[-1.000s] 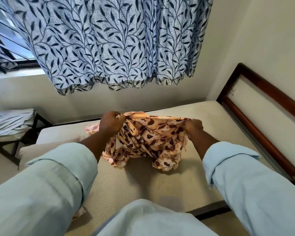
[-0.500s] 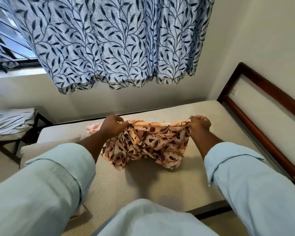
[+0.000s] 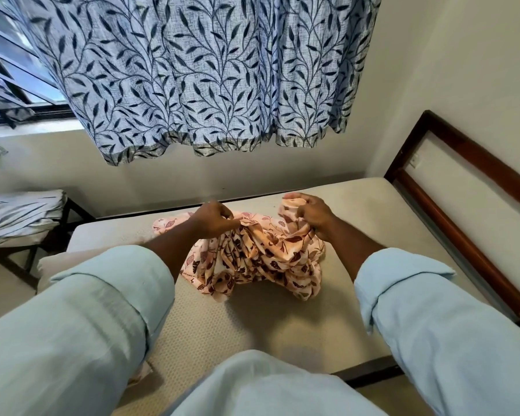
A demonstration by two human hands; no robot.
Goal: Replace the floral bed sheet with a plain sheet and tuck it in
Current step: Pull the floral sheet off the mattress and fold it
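Note:
The floral sheet (image 3: 264,259), peach with dark red leaves, is bunched in a loose heap on the bare beige mattress (image 3: 282,331). My left hand (image 3: 213,219) grips its upper left folds. My right hand (image 3: 314,213) clutches a gathered corner at the upper right. Both hands sit close together over the heap. A pale folded sheet (image 3: 18,216) lies on a dark stand at the far left.
A wooden headboard (image 3: 469,205) runs along the right side of the bed against the wall. A blue leaf-patterned curtain (image 3: 210,73) hangs over the far side, with a window (image 3: 9,70) at upper left. A pillow (image 3: 66,262) lies at the mattress's left edge.
My hands have come closer together, so the sheet that was stretched taut between them now sags in a bunched heap. My right hand has shifted left and taken a fresh grip.

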